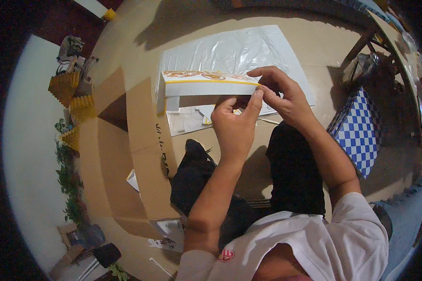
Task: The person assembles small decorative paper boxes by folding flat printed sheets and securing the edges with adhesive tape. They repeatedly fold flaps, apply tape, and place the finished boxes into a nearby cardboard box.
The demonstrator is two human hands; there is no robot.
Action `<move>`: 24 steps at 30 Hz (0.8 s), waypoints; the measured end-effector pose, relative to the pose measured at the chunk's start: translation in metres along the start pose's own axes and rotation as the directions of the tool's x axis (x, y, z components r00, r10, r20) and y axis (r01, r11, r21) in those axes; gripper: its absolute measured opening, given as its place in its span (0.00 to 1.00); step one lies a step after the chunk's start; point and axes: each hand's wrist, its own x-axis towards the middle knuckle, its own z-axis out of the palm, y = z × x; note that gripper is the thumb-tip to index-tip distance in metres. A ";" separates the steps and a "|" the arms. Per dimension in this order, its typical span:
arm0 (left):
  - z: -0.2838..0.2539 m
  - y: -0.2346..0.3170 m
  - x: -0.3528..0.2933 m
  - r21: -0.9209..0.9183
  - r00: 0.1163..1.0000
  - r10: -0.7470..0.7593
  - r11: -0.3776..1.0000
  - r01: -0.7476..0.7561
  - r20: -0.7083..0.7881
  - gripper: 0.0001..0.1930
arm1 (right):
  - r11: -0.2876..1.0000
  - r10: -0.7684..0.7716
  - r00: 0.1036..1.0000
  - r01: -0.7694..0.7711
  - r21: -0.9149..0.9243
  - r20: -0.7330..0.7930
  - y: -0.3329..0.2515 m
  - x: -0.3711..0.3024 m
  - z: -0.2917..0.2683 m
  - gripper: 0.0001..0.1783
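1. Two hands pinch one thing: a flat white cardboard box blank with a yellow-and-orange printed edge [206, 83], held up over the lap, above the clear plastic sheet [234, 51] spread on the tan floor [314, 42]. The left hand [234, 129] nips its lower right edge between thumb and forefinger; the right hand [281, 93] curls over the right corner, fingertips pressed together on the fold.
2. Both grips sit at the right end, so the left end hangs free; it could sag, twist or crease the panel wrongly, I judge.
3. Loose white paper pieces [192, 117] lie just beneath; a dropped blank could scatter them.
4. The large open brown cardboard carton [136, 140] stands close on the left and limits swing that way.
5. The blue-and-white checked bag [358, 136] lies near the right elbow; open floor remains ahead, beyond the sheet.
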 end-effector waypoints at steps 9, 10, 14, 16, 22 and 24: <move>-0.008 0.004 0.006 -0.353 0.978 -0.181 0.913 0.206 0.103 0.10 | 0.979 0.001 0.996 -0.020 0.204 0.089 0.008 -0.005 -0.005 0.21; -0.011 0.005 0.007 -0.419 0.971 -0.179 0.878 0.231 0.160 0.10 | 0.986 0.036 0.996 -0.048 0.163 0.077 0.007 -0.005 -0.006 0.21; -0.024 0.003 0.014 -0.626 0.929 -0.109 0.710 0.322 0.353 0.13 | 0.994 0.089 0.995 -0.086 0.065 -0.048 0.007 -0.002 -0.014 0.26; -0.032 -0.003 0.017 -0.704 0.893 -0.029 0.603 0.374 0.450 0.18 | 0.970 0.044 0.991 -0.011 0.242 -0.130 0.014 0.004 -0.013 0.28; -0.036 -0.019 0.017 -0.765 0.866 0.062 0.502 0.403 0.497 0.24 | 0.934 -0.115 0.993 0.104 0.342 0.009 -0.004 -0.007 -0.015 0.28; -0.037 -0.023 0.015 -0.780 0.873 0.074 0.489 0.390 0.483 0.25 | 0.942 -0.091 0.996 0.094 0.323 -0.024 -0.006 -0.008 -0.012 0.27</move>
